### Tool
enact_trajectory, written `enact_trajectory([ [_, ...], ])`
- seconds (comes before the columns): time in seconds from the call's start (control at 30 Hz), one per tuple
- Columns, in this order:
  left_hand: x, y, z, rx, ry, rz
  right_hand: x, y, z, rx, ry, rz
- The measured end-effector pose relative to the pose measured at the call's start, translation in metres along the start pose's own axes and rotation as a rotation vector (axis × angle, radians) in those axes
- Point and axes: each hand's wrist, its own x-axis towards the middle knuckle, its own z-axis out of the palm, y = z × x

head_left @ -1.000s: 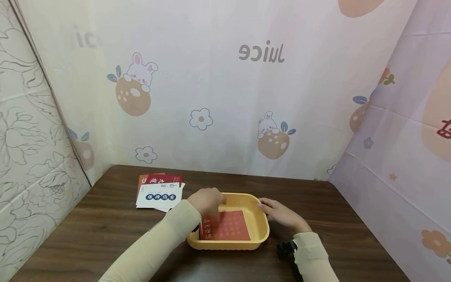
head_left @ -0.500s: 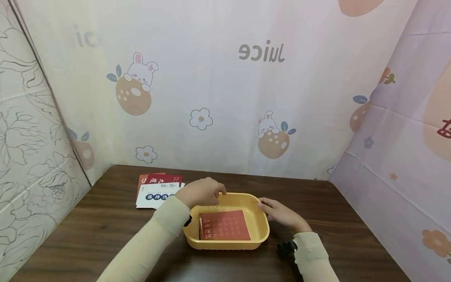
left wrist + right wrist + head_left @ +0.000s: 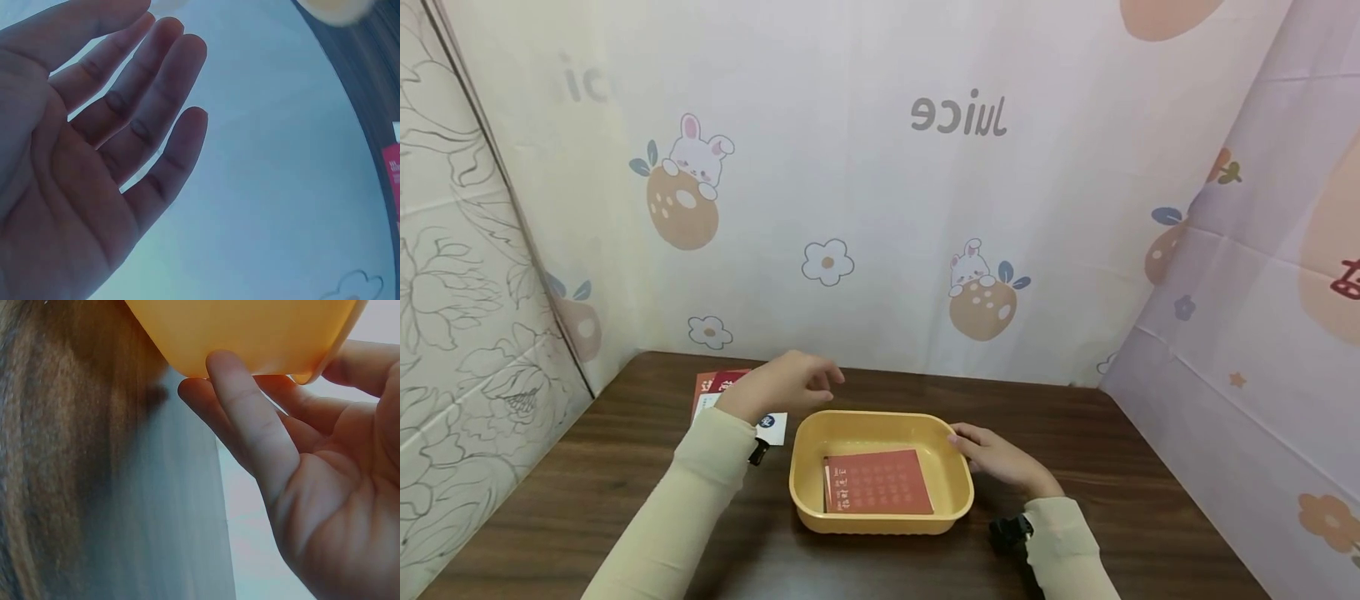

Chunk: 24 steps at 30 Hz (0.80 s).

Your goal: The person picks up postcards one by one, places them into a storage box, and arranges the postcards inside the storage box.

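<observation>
Yellow tray, holding a red card, sat in from the back edge of the surface; right hand clamped fingers on its rim, presumably for steadiness; left hand hung empty, fingers apart.

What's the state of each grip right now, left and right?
Left grip: open, holding nothing.
Right grip: holding the yellow tray by its rim.

I see the person's left arm stretching forward, the left hand hovering empty, fingers loosely bent; the right arm angles inward, the right hand gripping, thumb opposing fingers.
</observation>
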Motion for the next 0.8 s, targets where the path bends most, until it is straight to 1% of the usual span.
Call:
enact_trajectory([
  [0.03, -0.001, -0.003, -0.001, -0.006, 0.004, -0.009, 0.0, 0.0, 0.0, 0.001, 0.0, -0.001],
  [0.17, -0.007, -0.017, -0.003, -0.015, 0.03, -0.005, -0.001, 0.001, 0.0, 0.003, -0.005, -0.02],
  [0.33, -0.014, -0.033, -0.006, -0.041, 0.057, -0.048, -0.003, 0.0, 0.001, 0.0, 0.0, -0.034],
  [0.5, -0.021, -0.05, -0.005, -0.045, 0.083, -0.06, -0.004, -0.001, 0.001, 0.0, -0.008, -0.046],
  [0.67, -0.029, -0.066, -0.005, -0.058, 0.105, -0.12, -0.005, -0.002, 0.003, 0.01, 0.001, -0.051],
  [0.8, -0.034, -0.077, -0.005, -0.033, 0.129, -0.175, -0.007, -0.002, 0.007, 0.058, 0.043, -0.006],
])
